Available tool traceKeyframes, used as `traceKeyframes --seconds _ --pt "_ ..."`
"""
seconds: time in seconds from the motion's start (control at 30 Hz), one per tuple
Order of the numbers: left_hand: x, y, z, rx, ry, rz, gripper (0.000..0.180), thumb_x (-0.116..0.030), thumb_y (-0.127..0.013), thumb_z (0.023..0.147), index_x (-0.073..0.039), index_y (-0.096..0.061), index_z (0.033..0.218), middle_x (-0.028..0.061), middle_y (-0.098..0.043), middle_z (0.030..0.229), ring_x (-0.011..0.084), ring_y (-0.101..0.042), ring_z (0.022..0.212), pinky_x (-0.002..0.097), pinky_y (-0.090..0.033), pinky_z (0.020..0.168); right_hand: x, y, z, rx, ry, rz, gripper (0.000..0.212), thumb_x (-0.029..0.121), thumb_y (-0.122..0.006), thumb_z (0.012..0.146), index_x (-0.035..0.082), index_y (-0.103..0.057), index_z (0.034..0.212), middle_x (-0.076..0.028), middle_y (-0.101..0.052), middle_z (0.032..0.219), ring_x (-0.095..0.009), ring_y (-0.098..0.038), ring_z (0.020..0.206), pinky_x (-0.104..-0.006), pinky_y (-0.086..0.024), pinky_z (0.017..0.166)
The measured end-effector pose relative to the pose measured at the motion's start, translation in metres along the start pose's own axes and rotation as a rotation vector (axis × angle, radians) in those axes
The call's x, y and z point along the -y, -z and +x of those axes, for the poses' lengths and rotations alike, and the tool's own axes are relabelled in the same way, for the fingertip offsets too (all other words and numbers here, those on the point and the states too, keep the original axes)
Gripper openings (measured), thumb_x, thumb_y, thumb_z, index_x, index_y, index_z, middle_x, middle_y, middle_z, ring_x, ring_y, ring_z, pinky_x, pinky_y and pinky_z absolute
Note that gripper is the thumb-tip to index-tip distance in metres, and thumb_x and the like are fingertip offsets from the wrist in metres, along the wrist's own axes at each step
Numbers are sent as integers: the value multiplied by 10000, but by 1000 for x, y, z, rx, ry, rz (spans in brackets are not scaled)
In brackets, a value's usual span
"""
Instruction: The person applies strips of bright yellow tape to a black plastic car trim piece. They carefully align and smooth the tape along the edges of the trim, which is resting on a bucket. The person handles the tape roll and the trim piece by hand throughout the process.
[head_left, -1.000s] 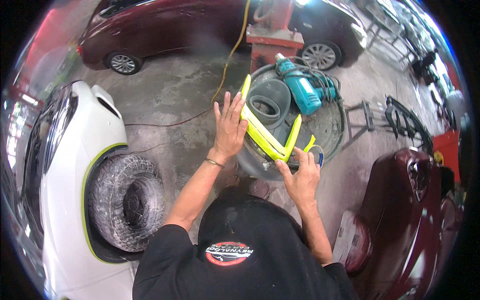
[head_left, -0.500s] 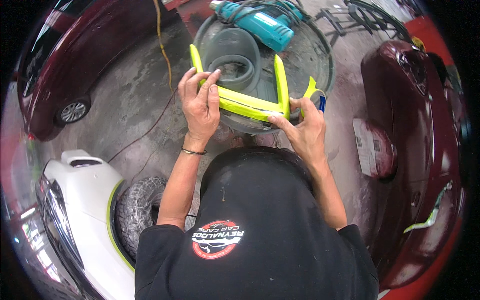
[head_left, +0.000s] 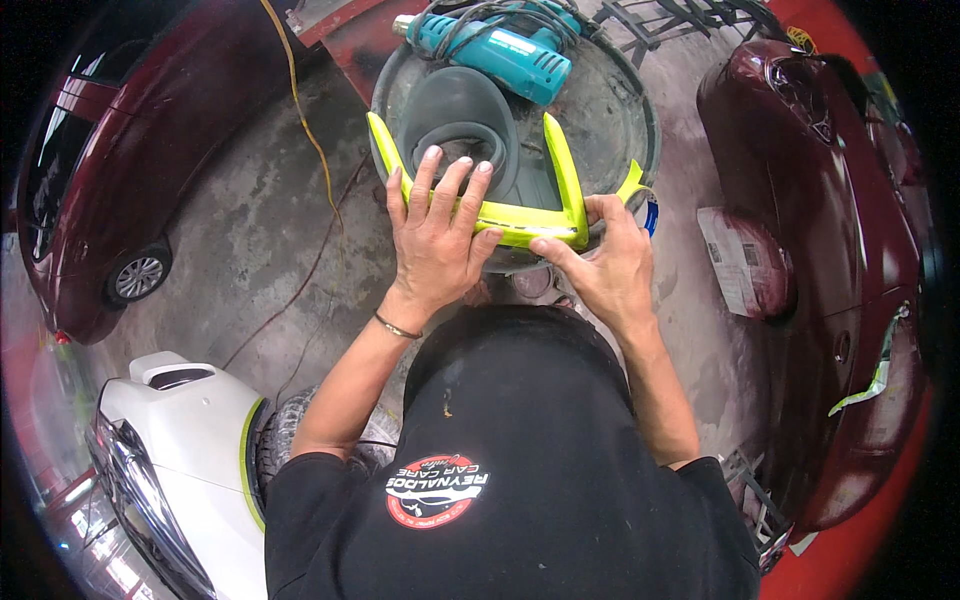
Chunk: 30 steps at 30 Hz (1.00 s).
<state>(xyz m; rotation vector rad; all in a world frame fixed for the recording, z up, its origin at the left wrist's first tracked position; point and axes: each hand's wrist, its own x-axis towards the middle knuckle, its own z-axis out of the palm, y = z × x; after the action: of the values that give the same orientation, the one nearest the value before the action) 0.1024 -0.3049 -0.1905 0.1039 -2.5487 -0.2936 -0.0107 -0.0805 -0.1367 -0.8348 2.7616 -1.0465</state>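
A dark grey plastic fog lamp bezel (head_left: 455,105) with a round opening lies on a round drum top (head_left: 625,125). Bright yellow masking tape (head_left: 565,170) runs along both its sides and its near edge. My left hand (head_left: 435,235) rests on the near edge, fingers spread flat over the tape, thumb pointing right. At the near right corner, my right hand (head_left: 610,260) pinches the taped edge between thumb and fingers. Just beyond its knuckles sits a tape roll (head_left: 651,216) with a blue core, its yellow tail curling up.
A teal heat gun (head_left: 510,60) with its coiled cord lies at the drum's far side. Dark red car bodies (head_left: 840,260) stand right and left. A white car part (head_left: 190,440) and a tire (head_left: 285,430) are at lower left. A yellow cord (head_left: 305,110) crosses the floor.
My left hand has slid right along the near edge, and its bent fingers have spread flat over the tape. My right hand keeps its pinch at the corner. The whole view has shifted slightly.
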Motion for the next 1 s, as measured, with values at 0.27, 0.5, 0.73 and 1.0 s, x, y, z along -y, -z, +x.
traceKeyframes --seconds 0.27,0.5,0.73,1.0 --pt "0 -4 -3 -23 7 37 587 -410 -646 1086 -126 -631 1600 117 -612 1455 348 -543 1406 618 -305 1253 -11 -5 -1 -38 139 -76 670 530 -977 819 40 -698 1180 -141 -717 1004 -366 -711 909 -491 -527 835" --pt "-17 4 12 -6 33 138 719 -586 -697 1045 -105 -634 1576 119 -603 1376 336 -544 1366 623 -286 1239 -25 15 7 114 95 123 528 345 -973 873 26 -724 1212 -149 -783 1082 -326 -772 981 -462 -583 865" --pt "-40 6 22 -20 93 145 1019 -842 -746 891 -89 -617 1565 129 -585 1334 337 -542 1330 662 -284 1212 -30 16 8 105 107 157 471 366 -939 909 30 -723 1159 -177 -802 1043 -375 -791 950 -493 -594 830" --pt "-15 17 16 99 53 4 563 -394 -636 1150 -147 -596 1653 155 -642 1474 351 -557 1422 568 -318 1269 -47 0 5 90 91 302 423 352 -894 978 44 -728 1217 -143 -819 1016 -333 -786 913 -464 -589 846"
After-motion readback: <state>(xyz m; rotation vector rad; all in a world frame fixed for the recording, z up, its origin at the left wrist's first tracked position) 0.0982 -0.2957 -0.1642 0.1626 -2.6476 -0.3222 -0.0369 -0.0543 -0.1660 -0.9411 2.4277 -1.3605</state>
